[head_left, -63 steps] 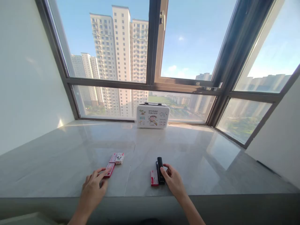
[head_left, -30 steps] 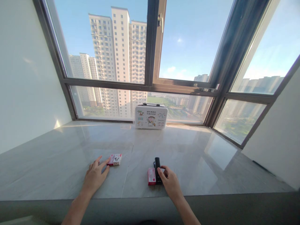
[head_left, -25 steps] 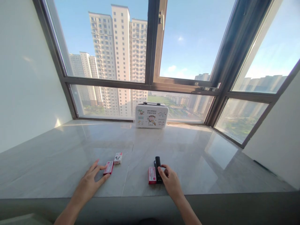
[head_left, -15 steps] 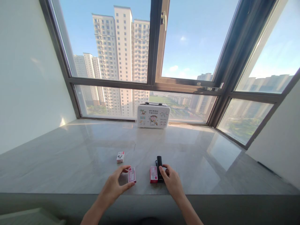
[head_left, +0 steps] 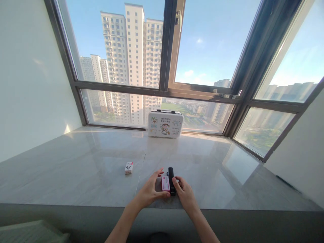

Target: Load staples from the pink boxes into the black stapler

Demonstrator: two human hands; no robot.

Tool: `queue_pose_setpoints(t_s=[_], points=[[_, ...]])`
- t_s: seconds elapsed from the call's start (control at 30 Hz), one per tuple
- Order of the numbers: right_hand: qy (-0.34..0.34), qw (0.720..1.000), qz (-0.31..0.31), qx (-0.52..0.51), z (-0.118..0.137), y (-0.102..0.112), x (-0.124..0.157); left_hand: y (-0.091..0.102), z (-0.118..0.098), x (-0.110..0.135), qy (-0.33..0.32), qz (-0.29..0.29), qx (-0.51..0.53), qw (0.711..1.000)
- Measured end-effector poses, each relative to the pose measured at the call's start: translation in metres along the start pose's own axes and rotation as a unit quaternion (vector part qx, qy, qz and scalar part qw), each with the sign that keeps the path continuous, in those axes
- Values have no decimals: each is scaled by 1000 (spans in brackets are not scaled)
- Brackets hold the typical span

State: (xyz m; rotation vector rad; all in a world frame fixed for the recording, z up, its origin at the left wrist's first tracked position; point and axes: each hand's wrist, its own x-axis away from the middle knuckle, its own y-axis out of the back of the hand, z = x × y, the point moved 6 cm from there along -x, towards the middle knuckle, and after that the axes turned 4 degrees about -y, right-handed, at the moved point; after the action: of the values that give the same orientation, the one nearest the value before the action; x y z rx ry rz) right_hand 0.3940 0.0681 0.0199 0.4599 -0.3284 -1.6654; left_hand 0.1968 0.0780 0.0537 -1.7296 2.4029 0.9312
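Observation:
A small red-and-white box (head_left: pixel 165 184) lies on the grey marble sill (head_left: pixel 76 175), pressed against a black stapler (head_left: pixel 171 173). My left hand (head_left: pixel 149 191) pinches this box between thumb and forefinger. I cannot tell whether a second red box lies under it. My right hand (head_left: pixel 186 195) rests at the stapler's near end, its fingers curled on the right side. A small white box (head_left: pixel 129 167) stands alone on the sill to the left of my hands.
A white tin case (head_left: pixel 165 125) with a cartoon print and a handle stands at the back against the window. The window frame (head_left: pixel 164 91) runs behind the sill. White walls close both sides, and the sill's front edge lies just under my wrists.
My left hand picked a red box from beside the white box and carried it right, up against the stapler and the red box there. My right hand stayed on the stapler.

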Motion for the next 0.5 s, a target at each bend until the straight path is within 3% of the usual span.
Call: queue_pose_setpoints(t_s=[0.1, 0.17, 0.27, 0.37, 0.5], points=[[-7, 1000, 18, -6, -1, 3, 9, 58, 21, 0, 51, -129, -89, 986], [-2, 999, 44, 12, 2, 3, 15, 110, 42, 6, 149, -215, -223, 939], [7, 996, 71, 54, 9, 1, 20, 163, 72, 12, 222, -218, -259, 915], [22, 993, 79, 89, 19, 1, 20, 171, 90, 8, 250, -148, -249, 924], [50, 989, 89, 108, 32, -1, 17, 126, 95, -12, 245, -45, -229, 941]])
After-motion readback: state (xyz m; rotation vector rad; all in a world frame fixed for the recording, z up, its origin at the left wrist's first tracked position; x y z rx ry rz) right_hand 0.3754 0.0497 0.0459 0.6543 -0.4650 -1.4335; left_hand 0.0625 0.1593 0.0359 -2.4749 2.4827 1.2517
